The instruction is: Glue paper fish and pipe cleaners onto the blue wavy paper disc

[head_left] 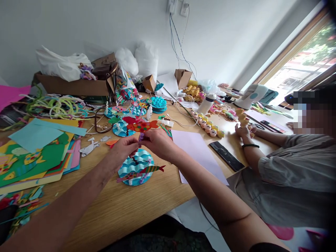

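Near the middle of the table, my left hand [127, 146] and my right hand [156, 140] meet fingertip to fingertip. Both pinch a coiled purple pipe cleaner [141, 135], just under a red paper fish [144, 126] with coloured spots. Part of the coil is hidden by my fingers. Directly below them lies a round blue base [126, 164] with wavy paper strips. On that base are a green striped paper fish [152, 169], a pinkish spotted one [128, 177] and a dark coiled pipe cleaner. Another blue wavy disc [122, 128] sits behind my left hand.
Coloured paper sheets [39, 136] and loose pipe cleaners [57, 105] cover the left side. A lilac sheet [196, 150] and a black phone [226, 155] lie to the right. A white glue bottle [149, 112] stands behind. At right, a co-worker's hands [244, 131] hold a yellowish piece.
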`<state>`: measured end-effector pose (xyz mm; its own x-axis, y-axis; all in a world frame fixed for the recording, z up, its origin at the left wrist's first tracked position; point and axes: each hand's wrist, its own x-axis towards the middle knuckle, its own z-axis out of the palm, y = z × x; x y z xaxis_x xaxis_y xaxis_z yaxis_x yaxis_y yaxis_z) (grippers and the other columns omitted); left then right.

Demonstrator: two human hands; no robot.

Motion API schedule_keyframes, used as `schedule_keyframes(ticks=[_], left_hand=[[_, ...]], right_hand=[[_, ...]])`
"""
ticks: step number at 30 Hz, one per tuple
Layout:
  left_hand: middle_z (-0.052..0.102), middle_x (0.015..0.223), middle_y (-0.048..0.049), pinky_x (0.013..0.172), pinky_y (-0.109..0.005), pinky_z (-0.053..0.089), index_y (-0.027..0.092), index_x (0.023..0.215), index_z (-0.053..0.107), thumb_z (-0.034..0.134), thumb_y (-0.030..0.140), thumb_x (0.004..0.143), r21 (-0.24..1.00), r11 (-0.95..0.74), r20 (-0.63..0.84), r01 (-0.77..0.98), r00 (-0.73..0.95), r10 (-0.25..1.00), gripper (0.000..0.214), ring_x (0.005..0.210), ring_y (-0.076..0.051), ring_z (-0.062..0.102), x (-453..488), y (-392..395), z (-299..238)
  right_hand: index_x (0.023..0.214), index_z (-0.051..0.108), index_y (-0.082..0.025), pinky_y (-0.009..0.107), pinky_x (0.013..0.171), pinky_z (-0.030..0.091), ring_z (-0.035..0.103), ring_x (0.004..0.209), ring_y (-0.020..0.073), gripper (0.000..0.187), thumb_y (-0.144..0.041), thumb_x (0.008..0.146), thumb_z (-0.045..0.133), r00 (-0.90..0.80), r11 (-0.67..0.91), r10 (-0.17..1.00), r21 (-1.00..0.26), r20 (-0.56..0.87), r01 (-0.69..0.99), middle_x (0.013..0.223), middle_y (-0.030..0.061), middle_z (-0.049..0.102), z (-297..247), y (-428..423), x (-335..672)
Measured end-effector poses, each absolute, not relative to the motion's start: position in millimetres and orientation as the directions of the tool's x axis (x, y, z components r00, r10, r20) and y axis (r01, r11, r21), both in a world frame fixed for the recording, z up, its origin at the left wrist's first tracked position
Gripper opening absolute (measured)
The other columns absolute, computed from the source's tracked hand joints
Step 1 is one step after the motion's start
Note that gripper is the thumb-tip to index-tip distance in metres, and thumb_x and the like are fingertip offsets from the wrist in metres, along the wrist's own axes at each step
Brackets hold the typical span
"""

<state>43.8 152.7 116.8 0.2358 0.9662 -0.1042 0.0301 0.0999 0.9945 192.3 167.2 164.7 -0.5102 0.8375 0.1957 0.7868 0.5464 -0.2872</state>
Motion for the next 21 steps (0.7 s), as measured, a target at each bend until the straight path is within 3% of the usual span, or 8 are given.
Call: schedule_keyframes(ticks=[3, 6, 10, 14, 17, 21], left_hand=[[0.040, 0.048, 0.0080, 0.042, -0.020, 0.023, 0.017, 0.061, 0.053, 0.064, 0.039, 0.062, 0.994, 0.058, -0.076, 0.089, 0.214, 0.974, 0.024, 0.045, -0.006, 0.032, 45.6, 152.3, 118.0], [0.040, 0.048, 0.0074, 0.042, -0.021, 0.024, 0.018, 0.060, 0.053, 0.062, 0.040, 0.061, 0.989, 0.029, -0.058, 0.143, 0.207, 0.977, 0.024, 0.044, -0.006, 0.033, 46.8, 151.4, 121.2], [0.047, 0.050, 0.0057, 0.040, -0.021, 0.028, 0.019, 0.072, 0.056, 0.061, 0.047, 0.064, 0.964, 0.028, -0.096, 0.264, 0.247, 0.964, 0.030, 0.044, -0.009, 0.042, 38.9, 153.0, 126.8], [0.054, 0.056, 0.0037, 0.039, -0.021, 0.031, 0.021, 0.076, 0.056, 0.061, 0.050, 0.066, 0.919, -0.020, -0.031, 0.394, 0.121, 0.992, 0.031, 0.046, -0.011, 0.048, 12.0, 152.7, 121.8], [0.051, 0.056, 0.0042, 0.039, -0.020, 0.031, 0.020, 0.075, 0.057, 0.059, 0.048, 0.068, 0.946, -0.001, -0.006, 0.324, 0.022, 1.000, 0.029, 0.046, -0.009, 0.044, -11.0, 146.3, 107.4], [0.052, 0.057, 0.0032, 0.043, -0.020, 0.036, 0.019, 0.074, 0.057, 0.062, 0.042, 0.065, 0.967, 0.040, -0.009, 0.253, -0.120, 0.993, 0.025, 0.051, -0.010, 0.047, -29.2, 132.2, 85.3]], right_hand=[[0.075, 0.066, -0.015, 0.023, 0.055, 0.028, 0.054, 0.064, 0.0131, 0.011, -0.020, 0.078, 0.057, -0.526, 0.554, 0.832, -0.254, 0.177, 0.792, 0.074, 0.0048, 0.065, 164.3, 167.1, 188.3], [0.073, 0.066, -0.015, 0.022, 0.054, 0.029, 0.054, 0.063, 0.0123, 0.011, -0.019, 0.077, 0.057, -0.515, 0.543, 0.839, -0.333, 0.176, 0.771, 0.069, 0.0034, 0.064, 163.0, 168.9, 188.3], [0.071, 0.064, -0.014, 0.019, 0.056, 0.034, 0.055, 0.060, 0.0092, 0.007, -0.015, 0.075, 0.058, -0.495, 0.497, 0.849, -0.597, 0.184, 0.630, 0.064, -0.0005, 0.064, 153.3, 183.3, 199.2], [0.069, 0.061, -0.013, 0.019, 0.059, 0.041, 0.059, 0.061, 0.0088, 0.006, -0.014, 0.073, 0.057, -0.535, 0.414, 0.824, -0.842, 0.186, 0.346, 0.068, -0.0003, 0.066, 127.9, 208.8, 214.3], [0.066, 0.062, -0.013, 0.019, 0.061, 0.041, 0.060, 0.064, 0.0095, 0.008, -0.014, 0.073, 0.058, -0.531, 0.400, 0.829, -0.847, 0.172, 0.350, 0.067, 0.0001, 0.067, 104.4, 222.0, 215.5], [0.068, 0.067, -0.013, 0.018, 0.060, 0.038, 0.057, 0.065, 0.0088, 0.006, -0.012, 0.071, 0.061, -0.519, 0.440, 0.846, -0.712, 0.125, 0.546, 0.069, 0.0005, 0.066, 79.1, 226.3, 200.8]])
